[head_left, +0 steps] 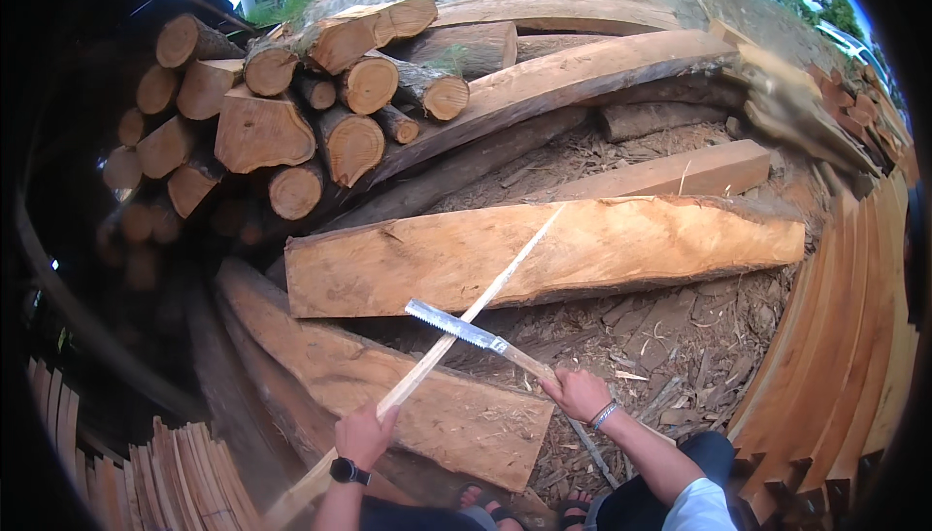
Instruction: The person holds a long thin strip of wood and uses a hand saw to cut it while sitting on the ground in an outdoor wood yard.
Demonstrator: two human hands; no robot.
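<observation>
Wooden strip [456, 332]: long, thin and pale, ran from 7 o'clock low in the frame up toward 1 o'clock, far tip lying over the broad slab.
Left hand [364, 434]: wrapped around the strip's lower part, fingers curled shut on it, dark watch at the wrist.
Saw [476, 335]: short toothed blade, grey metal, laid across the strip near centre, crossing it and touching there, wooden handle running down to 5 o'clock.
Right hand [578, 393]: closed on the saw handle, fingers folded round it, bracelet on the wrist.
Broad slab [621, 245]: orange-brown plank with bark edge, stretched from 9 to 3 o'clock just above the saw.
Near plank [388, 385]: second flat slab, angled under the strip, toward 7 o'clock of centre.
Squared beam [680, 172]: beyond the slab, at 1 o'clock.
Log pile [291, 114]: round cut ends stacked at 10 to 11 o'clock.
Thin boards [854, 337]: stacked on edge along 3 to 4 o'clock.
Ground [660, 337]: bark chips and wood scraps at 4 o'clock.
Sandalled feet [524, 510]: at 6 o'clock, beside dark trouser knee.
</observation>
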